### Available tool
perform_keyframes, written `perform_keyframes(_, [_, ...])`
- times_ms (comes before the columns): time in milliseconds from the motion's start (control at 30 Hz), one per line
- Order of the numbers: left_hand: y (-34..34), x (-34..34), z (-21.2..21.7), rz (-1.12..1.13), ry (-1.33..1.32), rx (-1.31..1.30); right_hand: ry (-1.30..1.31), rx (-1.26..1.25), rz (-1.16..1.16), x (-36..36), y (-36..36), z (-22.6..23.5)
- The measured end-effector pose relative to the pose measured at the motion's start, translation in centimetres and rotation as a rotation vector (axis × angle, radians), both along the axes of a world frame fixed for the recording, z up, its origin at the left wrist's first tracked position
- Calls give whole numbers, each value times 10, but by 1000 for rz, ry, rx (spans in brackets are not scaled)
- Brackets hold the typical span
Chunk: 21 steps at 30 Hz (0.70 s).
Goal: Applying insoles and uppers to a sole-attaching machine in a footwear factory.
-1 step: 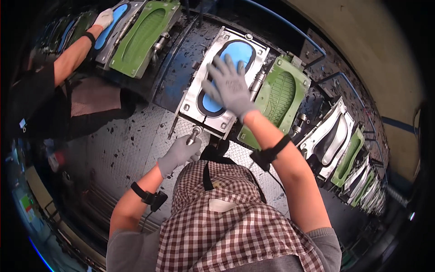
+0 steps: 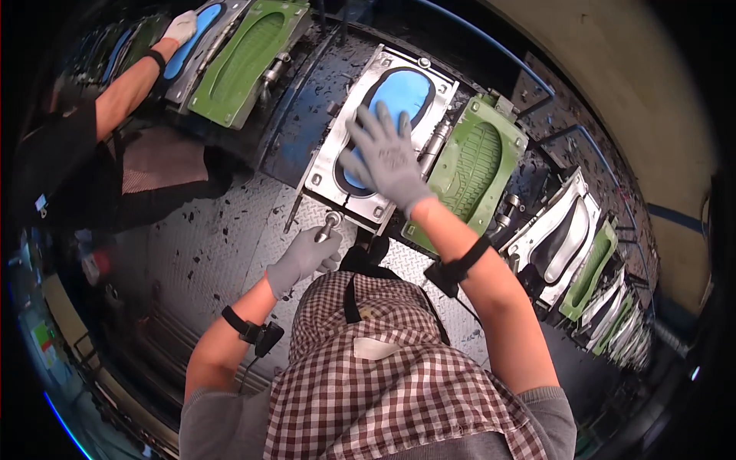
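Note:
My right hand [image 2: 387, 157], in a grey work glove, lies over a blue shoe sole [image 2: 401, 90] with its fingers spread. That sole sits in a dark-edged cavity of a silver metal mould plate [image 2: 317, 178]; the hand hides its middle. Just off the plate's near edge, my left hand [image 2: 305, 257], also gloved in grey, is closed round a short shiny metal tool with a rounded head [image 2: 331, 222]. Hinged along the plate's right side is a green mould half [image 2: 468, 172] with a tread-patterned hollow.
To the far left, a co-worker's gloved hand [image 2: 182, 27] touches another blue sole [image 2: 192, 46], beside a green mould half [image 2: 249, 61]. More open moulds [image 2: 563, 230] run off to the right. A blue rail [image 2: 491, 38] passes behind. Dark scraps litter the patterned metal floor [image 2: 230, 222].
My right hand has slid slightly toward me over the blue sole, uncovering more of its far end. My left hand keeps its grip on the metal tool.

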<state>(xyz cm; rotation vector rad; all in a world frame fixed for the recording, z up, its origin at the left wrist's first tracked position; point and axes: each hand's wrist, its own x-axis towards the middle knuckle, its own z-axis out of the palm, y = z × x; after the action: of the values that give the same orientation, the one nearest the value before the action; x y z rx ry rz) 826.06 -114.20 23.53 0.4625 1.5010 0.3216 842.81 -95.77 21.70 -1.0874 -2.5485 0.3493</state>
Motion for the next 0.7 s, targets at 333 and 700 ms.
perform_keyframes(333, [-1, 62, -11, 605, -27, -73, 87, 83, -56, -4, -31, -15])
perform_keyframes(700, [24, 14, 14, -71, 39, -205, 29, 51, 30, -6, -23, -12])
